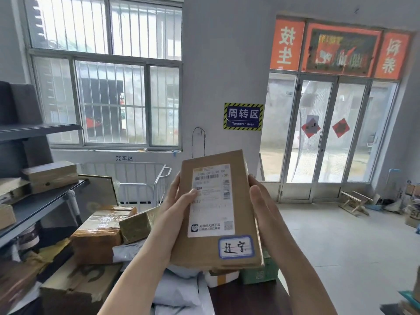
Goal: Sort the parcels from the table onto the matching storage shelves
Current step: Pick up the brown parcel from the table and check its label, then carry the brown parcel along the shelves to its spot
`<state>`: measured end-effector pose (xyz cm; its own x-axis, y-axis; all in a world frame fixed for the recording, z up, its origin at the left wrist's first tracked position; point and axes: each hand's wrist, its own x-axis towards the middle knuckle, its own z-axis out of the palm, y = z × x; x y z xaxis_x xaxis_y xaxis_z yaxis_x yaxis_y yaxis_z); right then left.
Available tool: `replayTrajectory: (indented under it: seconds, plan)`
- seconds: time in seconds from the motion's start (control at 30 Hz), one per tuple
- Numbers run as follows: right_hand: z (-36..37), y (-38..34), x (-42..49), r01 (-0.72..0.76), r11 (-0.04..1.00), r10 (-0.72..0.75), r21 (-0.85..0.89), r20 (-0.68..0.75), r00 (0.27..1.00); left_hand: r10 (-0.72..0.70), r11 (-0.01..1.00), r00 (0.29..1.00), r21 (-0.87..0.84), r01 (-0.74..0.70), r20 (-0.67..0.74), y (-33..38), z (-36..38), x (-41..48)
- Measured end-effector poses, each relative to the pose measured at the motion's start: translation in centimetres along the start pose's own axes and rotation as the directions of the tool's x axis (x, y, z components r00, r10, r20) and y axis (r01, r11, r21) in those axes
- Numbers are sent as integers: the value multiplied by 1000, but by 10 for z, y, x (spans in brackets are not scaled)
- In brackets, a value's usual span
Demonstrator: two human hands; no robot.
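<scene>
I hold a flat brown cardboard parcel (245, 226) up in front of me, its face tilted toward the camera. It carries a white shipping label and a blue-bordered sticker with handwritten characters near its lower right. My left hand (179, 198) grips its left edge, thumb on the label. My right hand (261, 201) clasps the right edge. Below the parcel lies the dark table (250, 298) with more parcels: brown boxes (97, 237), white mailer bags (181, 289) and a green box (261, 272).
Grey storage shelves (41, 201) with boxes stand at the left. A white metal cage cart (145, 178) sits under the barred window. A "Turnover Area" sign (243, 116) hangs on the wall. Glass doors (327, 137) and tiled floor (341, 242) lie to the right, with clutter at the far right.
</scene>
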<state>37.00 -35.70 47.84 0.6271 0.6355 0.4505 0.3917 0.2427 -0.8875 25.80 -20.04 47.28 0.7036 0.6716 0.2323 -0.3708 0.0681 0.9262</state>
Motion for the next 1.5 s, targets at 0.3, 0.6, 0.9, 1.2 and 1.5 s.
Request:
replayTrajectory:
  seconds: [0.3, 0.6, 0.9, 1.2, 1.5]
  plan:
    - [21, -11, -6, -6, 882, 46, 470, -73, 996, 191, 982, 970, -42, -186, 148, 17, -3, -9]
    - [36, -10, -10, -16, 899, 46, 437, -58, 997, 216, 966, 954, -190, -177, 208, 12, -14, -18]
    - [46, -11, -19, 226, 884, -157, 409, -195, 968, 320, 946, 939, -98, -310, 123, 24, -28, -36]
    - [68, -24, -28, 219, 830, -226, 514, -50, 973, 392, 919, 919, -29, -393, -35, 42, -46, -83]
    - [97, -51, -104, 27, 694, -315, 720, 269, 910, 534, 844, 777, 264, -467, -333, 61, -45, -230]
